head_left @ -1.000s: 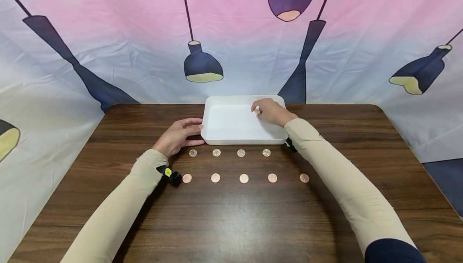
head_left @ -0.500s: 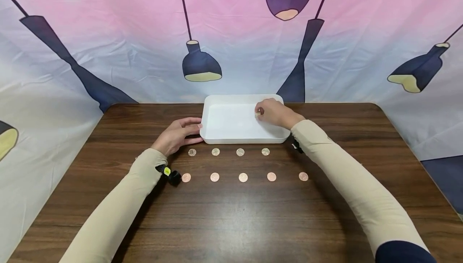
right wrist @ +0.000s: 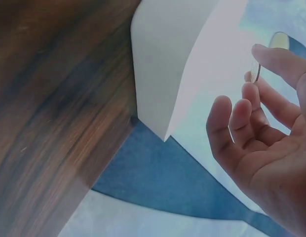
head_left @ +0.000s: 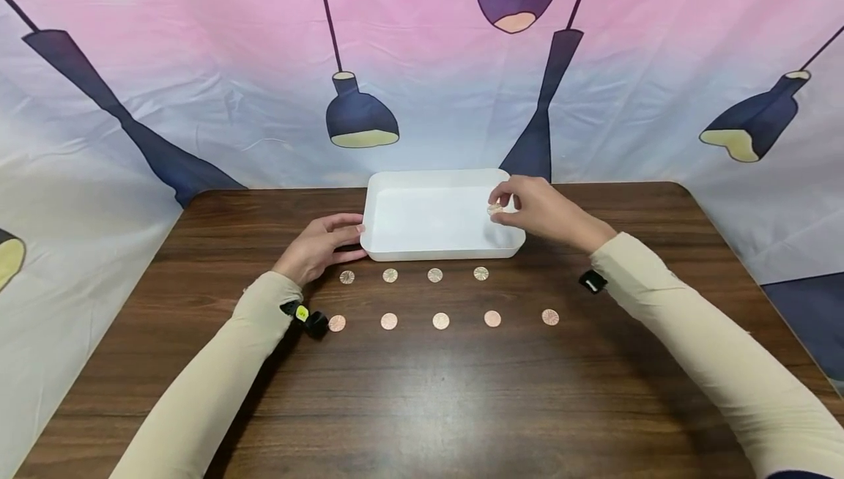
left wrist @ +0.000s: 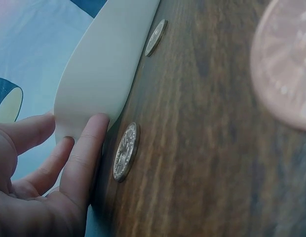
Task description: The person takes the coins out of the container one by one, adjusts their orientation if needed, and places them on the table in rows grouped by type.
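A coin (head_left: 494, 209) is pinched between the thumb and fingers of my right hand (head_left: 543, 208), above the right end of a white tray (head_left: 431, 253). The right wrist view shows that coin (right wrist: 255, 70) edge-on at the fingertips. My left hand (head_left: 313, 248) touches the tray's left end with its fingers extended; in the left wrist view the fingertips (left wrist: 97, 121) rest against the tray wall (left wrist: 101, 64). Two rows of coins lie in front of the tray: silvery or pale gold ones nearer it, such as one coin (head_left: 434, 275), and copper-coloured ones in the front row, like this coin (head_left: 440, 321).
A brown wood-grain table (head_left: 422, 398) bears everything. Behind its back edge hangs a cloth backdrop (head_left: 264, 98) printed with lamps. A small black device (head_left: 316, 324) on the left wrist sits right beside the leftmost copper coin (head_left: 337, 323).
My right hand has moved right within the tray area, toward its right end, with the coin still pinched. My left hand stays at the tray's left end; the coin rows look unchanged.
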Tool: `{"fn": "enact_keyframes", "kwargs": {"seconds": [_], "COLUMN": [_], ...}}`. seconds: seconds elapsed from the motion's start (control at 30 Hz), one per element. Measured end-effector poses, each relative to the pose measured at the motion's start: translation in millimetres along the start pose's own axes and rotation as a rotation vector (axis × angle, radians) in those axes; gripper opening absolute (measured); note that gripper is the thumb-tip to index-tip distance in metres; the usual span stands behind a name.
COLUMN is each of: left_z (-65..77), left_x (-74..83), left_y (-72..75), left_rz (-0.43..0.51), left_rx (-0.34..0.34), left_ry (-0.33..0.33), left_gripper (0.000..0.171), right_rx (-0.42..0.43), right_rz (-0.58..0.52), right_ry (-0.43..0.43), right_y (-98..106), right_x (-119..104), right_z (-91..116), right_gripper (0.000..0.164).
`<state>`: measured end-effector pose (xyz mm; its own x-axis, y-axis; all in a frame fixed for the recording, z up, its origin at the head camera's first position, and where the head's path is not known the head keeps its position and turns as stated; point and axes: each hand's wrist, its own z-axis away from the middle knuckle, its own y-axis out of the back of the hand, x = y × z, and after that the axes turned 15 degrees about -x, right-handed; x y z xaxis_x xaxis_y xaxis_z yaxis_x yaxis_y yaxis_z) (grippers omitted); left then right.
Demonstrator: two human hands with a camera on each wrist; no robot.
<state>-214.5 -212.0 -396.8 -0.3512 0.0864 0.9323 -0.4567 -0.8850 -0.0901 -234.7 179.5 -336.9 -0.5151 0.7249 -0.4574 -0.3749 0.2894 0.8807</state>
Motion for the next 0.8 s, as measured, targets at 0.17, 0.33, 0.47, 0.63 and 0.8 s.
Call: {"fn": "enact_keyframes", "kwargs": {"seconds": [0.17, 0.33, 0.47, 0.63, 0.8], "left_z": [1.2, 0.7, 0.3, 0.3, -0.4], "left_x": [-0.2, -1.3, -1.4, -0.6, -1.4], "left_y": [0.4, 1.2, 0.9, 0.5, -0.4], "left_rz": [-0.009, -0.008, -0.006, -0.012, -0.017], "left_rx": [0.004, 0.004, 0.004, 0.005, 0.004], "left_ry": [-0.002, -0.006, -0.007, -0.013, -0.018], "left_gripper": [0.055, 0.055, 0.054, 0.055, 0.054], "right_rx": [0.046, 0.087, 0.117, 0.075, -0.001], "right_rz": [-0.007, -0.03, -0.046, -0.083, -0.087], "right_ry": [0.046, 0.073, 0.069, 0.056, 0.021], "right_y": [-6.8, -22.2, -34.5, -48.0, -55.7], "right_x": [3.2, 10.1, 17.7, 28.1, 38.9], "right_z": [30.1, 56.6, 71.5, 80.8, 85.3], "right_gripper": [0.021, 0.022, 0.022, 0.02, 0.018]}}
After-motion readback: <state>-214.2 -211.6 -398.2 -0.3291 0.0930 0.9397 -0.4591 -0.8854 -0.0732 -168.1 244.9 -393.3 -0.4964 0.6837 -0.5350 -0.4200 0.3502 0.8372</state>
